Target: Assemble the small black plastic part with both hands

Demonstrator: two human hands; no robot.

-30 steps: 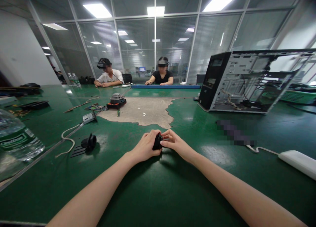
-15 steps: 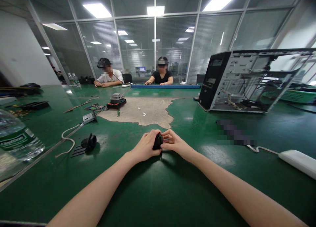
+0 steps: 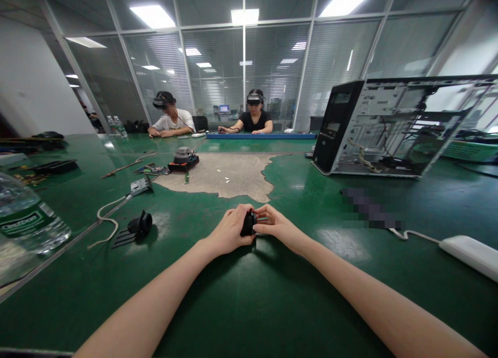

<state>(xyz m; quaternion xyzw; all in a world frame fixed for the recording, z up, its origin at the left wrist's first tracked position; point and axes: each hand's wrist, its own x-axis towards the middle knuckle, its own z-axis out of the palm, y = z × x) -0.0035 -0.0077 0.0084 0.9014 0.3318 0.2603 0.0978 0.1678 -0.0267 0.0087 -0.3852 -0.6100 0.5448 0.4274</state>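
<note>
Between my two hands is a small black part (image 3: 248,225), its exact kind mostly hidden by the fingers. My left hand (image 3: 233,227) wraps round it from the left, thumb below and fingers over the top. From the other side, my right hand (image 3: 276,225) has thumb and fingertips pinched at the part's right edge. Both hands are just above the green tabletop (image 3: 249,306). To the left lies a black plastic piece with a round end and long prongs (image 3: 137,227). Behind it sits a metal bracket (image 3: 140,184) with a pale cable.
An opened computer case (image 3: 338,127) stands at the right. A water bottle (image 3: 31,218) is at the left edge, and a white power strip (image 3: 470,254) at the right. A fan assembly (image 3: 183,159) rests on the bare patch (image 3: 233,174). Two people sit across the table.
My hands and the black part stay almost in place, with only a slight shift of the right fingers. One person across the table has moved a hand outward to the left.
</note>
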